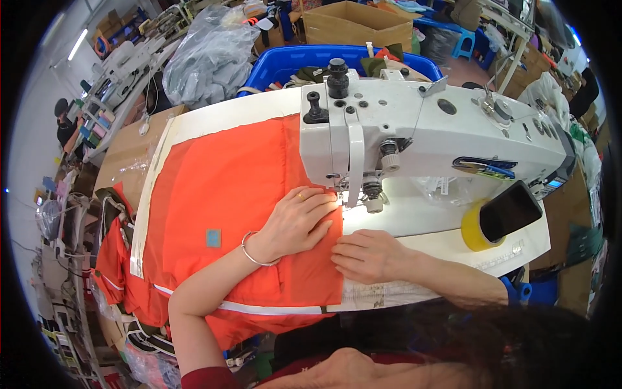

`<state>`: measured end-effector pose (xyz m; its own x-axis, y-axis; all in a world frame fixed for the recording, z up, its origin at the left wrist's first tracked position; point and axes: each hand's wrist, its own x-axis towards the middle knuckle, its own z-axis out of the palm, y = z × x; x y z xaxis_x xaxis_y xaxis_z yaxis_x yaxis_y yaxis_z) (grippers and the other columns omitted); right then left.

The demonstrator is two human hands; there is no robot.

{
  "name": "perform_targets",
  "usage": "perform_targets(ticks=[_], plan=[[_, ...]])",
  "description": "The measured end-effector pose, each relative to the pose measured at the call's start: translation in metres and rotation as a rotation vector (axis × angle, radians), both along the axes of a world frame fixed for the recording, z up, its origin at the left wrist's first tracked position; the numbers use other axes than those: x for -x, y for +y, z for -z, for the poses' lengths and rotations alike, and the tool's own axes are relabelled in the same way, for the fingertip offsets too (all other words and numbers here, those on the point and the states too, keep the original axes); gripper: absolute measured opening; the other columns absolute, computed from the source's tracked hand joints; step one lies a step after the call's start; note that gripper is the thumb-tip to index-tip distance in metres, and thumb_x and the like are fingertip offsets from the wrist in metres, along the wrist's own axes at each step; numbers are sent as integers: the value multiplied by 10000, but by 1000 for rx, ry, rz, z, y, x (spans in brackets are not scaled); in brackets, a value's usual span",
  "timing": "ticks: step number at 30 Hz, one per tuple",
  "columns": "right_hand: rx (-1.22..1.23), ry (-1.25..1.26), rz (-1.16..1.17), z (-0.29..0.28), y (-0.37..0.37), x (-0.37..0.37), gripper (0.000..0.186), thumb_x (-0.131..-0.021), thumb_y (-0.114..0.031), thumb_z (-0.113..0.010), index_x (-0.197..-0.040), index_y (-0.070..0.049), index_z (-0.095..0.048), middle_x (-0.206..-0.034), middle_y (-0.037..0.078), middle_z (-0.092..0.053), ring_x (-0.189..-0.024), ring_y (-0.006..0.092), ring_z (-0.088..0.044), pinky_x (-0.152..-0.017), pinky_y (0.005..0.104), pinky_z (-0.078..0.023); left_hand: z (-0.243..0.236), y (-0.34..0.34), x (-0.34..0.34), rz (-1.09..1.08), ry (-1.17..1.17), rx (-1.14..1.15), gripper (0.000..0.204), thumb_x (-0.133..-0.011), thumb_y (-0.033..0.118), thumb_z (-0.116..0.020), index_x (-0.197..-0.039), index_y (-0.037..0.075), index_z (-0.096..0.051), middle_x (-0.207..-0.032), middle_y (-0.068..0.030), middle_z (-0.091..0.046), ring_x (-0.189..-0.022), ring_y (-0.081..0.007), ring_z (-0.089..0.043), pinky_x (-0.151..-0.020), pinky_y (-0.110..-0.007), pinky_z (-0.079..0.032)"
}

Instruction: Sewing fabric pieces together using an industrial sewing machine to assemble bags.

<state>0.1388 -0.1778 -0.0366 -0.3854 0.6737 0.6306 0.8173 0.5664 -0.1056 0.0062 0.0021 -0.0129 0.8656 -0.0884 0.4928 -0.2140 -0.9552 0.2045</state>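
A large orange fabric panel lies across the sewing table, its right edge running under the needle area of a white sewing machine. My left hand, with a ring and a bracelet, rests flat on the panel, its fingertips close to the lit presser foot. At the panel's right edge, nearer to me, is my right hand. Its fingers are held together over that edge; the thumb's hold is partly hidden. A small blue-grey square patch sits on the fabric, left of my left forearm. White piping runs along the near edge.
A phone leans on a yellow tape roll at the table's right. Behind the machine stands a blue bin with fabric pieces, and a cardboard box. More orange fabric hangs at the left. A person is far left.
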Motion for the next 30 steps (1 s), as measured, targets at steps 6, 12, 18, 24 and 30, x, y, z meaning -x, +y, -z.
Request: perform_targets(ticks=[6, 12, 18, 24, 30], plan=[[55, 75, 49, -9, 0, -21, 166, -743, -129, -744, -898, -103, -691, -950, 51, -666, -882, 217, -661, -713, 309, -533, 1, 3, -6, -24, 16, 37, 303, -795, 115, -670, -1085, 28, -646, -1109, -107, -656, -1055, -289, -600, -928, -415, -475], [-135, 370, 653, -26, 8, -56, 149, -722, -97, -754, -840, -15, -715, -887, 134, -714, -799, 304, -688, -681, 368, -535, 2, 2, -8, -48, 3, 87, 225, -783, 98, -675, -1002, 48, -651, -1053, -88, -680, -1029, -274, -620, -922, -403, -471], [-151, 405, 655, -34, 8, -63, 175, -754, -147, -760, -874, -25, -725, -839, 134, -706, -746, 317, -675, -680, 374, -523, 2, -1, -12, -82, -3, 99, 205, -771, 98, -686, -968, 57, -649, -979, -90, -685, -1015, -263, -627, -897, -392, -471], [-96, 429, 738, -37, 11, -61, 194, -791, -194, -730, -884, -24, -731, -815, 154, -698, -699, 326, -657, -654, 370, -517, 5, 3, -16, -109, -17, 84, 151, -768, 113, -693, -902, 48, -667, -962, -93, -683, -976, -279, -621, -868, -397, -483], [-112, 455, 694, -25, 10, -64, 157, -784, -200, -737, -861, -63, -737, -808, 110, -704, -710, 282, -669, -631, 355, -523, 0, -5, -12, -98, -7, 64, 178, -777, 113, -685, -938, 42, -655, -1008, -107, -679, -998, -301, -608, -879, -404, -484]])
